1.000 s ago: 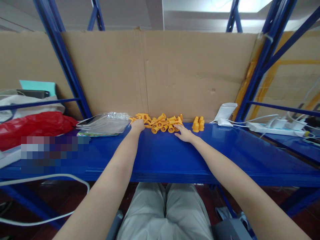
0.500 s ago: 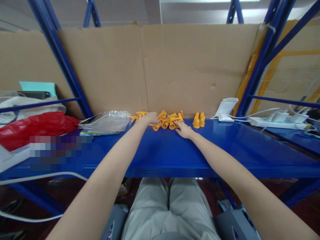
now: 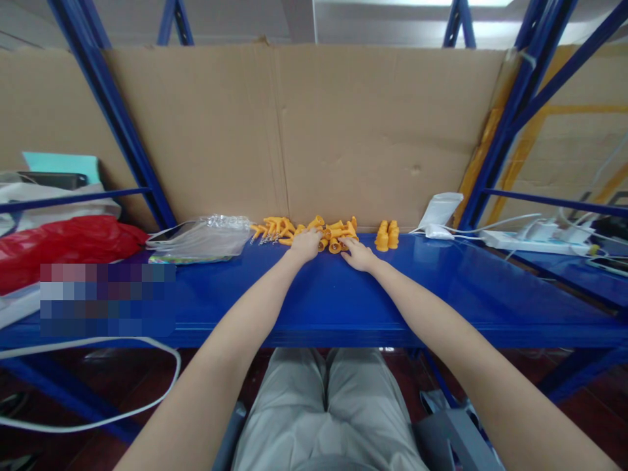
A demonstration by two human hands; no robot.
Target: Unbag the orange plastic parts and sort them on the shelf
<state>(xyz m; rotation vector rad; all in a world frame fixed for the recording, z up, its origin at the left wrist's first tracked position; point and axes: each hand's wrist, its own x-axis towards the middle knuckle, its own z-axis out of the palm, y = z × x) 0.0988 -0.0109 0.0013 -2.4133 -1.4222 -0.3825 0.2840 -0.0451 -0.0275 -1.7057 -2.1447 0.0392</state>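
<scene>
An orange heap of bell-shaped plastic pieces (image 3: 335, 246) lies against the cardboard at the middle back of the table. My left hand (image 3: 307, 243) rests over the heap's left part, fingers stretched forward and partly hidden among the pieces. At the right front edge of the heap is my right hand (image 3: 360, 255), fingertips touching the pieces and thumb held apart. Left of my left hand lie several orange branched pieces (image 3: 277, 227) with small metal-looking ends. Two short rows of stacked orange pieces (image 3: 387, 235) stand upright to the right of my right hand.
Clear plastic bags (image 3: 206, 237) and a red bag (image 3: 69, 245) lie on the left of the blue table (image 3: 338, 304). A white packet (image 3: 444, 212) and a power strip with cables (image 3: 534, 241) are at the right. Cardboard (image 3: 383, 131) walls the back; blue posts flank it.
My left hand has moved right and toward me over the heap, uncovering more of the branched pieces at the left. My right hand has hardly moved.
</scene>
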